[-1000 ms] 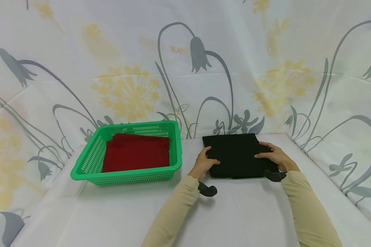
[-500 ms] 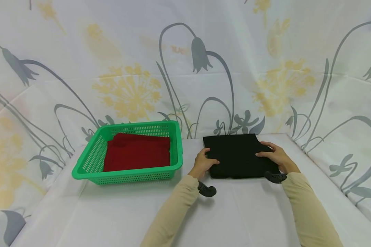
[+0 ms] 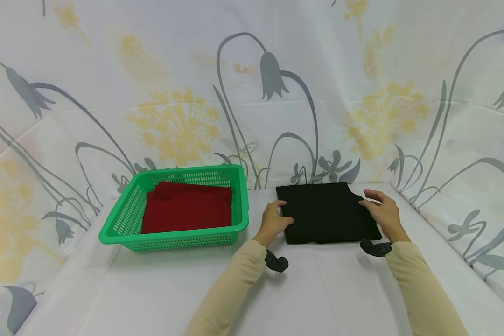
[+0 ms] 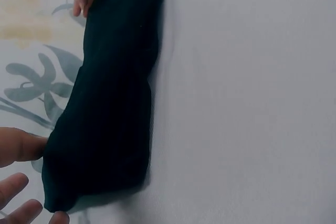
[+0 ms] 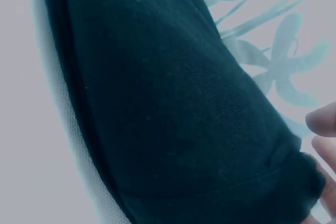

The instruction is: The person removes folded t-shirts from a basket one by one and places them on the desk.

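Note:
A folded black cloth (image 3: 323,214) lies flat on the white-covered table, right of centre in the head view. At its left edge my left hand (image 3: 273,221) has thumb and fingers spread, the thumb by the cloth's edge. In the left wrist view the fingers (image 4: 13,190) are apart at the corner of the cloth (image 4: 105,93). My right hand (image 3: 384,212) is beside the right edge, its fingers loosely bent. In the right wrist view, fingertips (image 5: 323,121) show next to the cloth's corner (image 5: 173,103); some lie partly behind it.
A green plastic basket (image 3: 174,238) stands on the table to the left, with a folded red cloth (image 3: 186,210) in it. White fabric with grey and yellow flowers (image 3: 273,74) hangs behind the table (image 3: 319,289). A black wrist device (image 3: 276,262) sits below the left hand.
My right hand has drawn back to the right, off the top of the black cloth, and its fingers have loosened. My left hand has shifted slightly left. The cloth stays in place.

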The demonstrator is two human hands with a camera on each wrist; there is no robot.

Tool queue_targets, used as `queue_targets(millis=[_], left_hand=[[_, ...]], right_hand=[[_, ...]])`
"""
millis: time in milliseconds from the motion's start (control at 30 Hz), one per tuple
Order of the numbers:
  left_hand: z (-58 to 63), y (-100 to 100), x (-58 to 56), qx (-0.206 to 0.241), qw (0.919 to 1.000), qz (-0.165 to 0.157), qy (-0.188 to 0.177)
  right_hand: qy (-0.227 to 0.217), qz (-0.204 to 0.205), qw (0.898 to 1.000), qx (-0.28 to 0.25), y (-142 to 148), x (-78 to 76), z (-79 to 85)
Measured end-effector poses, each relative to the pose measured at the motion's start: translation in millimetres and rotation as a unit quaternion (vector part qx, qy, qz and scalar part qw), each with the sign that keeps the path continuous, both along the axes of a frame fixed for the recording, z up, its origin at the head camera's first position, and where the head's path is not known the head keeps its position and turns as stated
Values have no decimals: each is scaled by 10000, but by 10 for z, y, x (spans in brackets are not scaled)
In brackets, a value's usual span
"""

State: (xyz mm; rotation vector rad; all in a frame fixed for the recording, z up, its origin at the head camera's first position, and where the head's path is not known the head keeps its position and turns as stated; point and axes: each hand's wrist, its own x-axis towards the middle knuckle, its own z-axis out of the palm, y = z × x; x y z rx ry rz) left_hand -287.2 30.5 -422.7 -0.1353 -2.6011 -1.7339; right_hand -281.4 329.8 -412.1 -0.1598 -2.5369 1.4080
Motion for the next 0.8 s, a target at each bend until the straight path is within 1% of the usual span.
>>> queue_targets(millis=[100, 167, 300, 400, 500, 667, 800], left_hand=[[20, -41, 5, -215, 9995, -94, 206], [43, -67, 14, -399, 9985, -164, 326], [86, -115, 32, -690, 9956, -336, 531], [117, -144, 58, -1003, 9909, -473, 767], [140, -172, 89, -1416, 9825, -590, 1053], [162, -207, 139, -2086, 9660, -702, 1359], [172, -217, 168, -2595, 9492, -728, 1625]], right_hand=[[269, -200, 9990, 280, -18, 28, 25], [422, -228, 9979, 424, -37, 48, 48], [721, -56, 9947, 728, -88, 111, 89], [956, 54, 9910, 940, -125, 167, 104], [1202, 117, 9862, 1133, -164, 215, 114], [1556, 99, 9781, 1383, -219, 256, 140], [1708, 111, 9738, 1497, -252, 291, 176]])
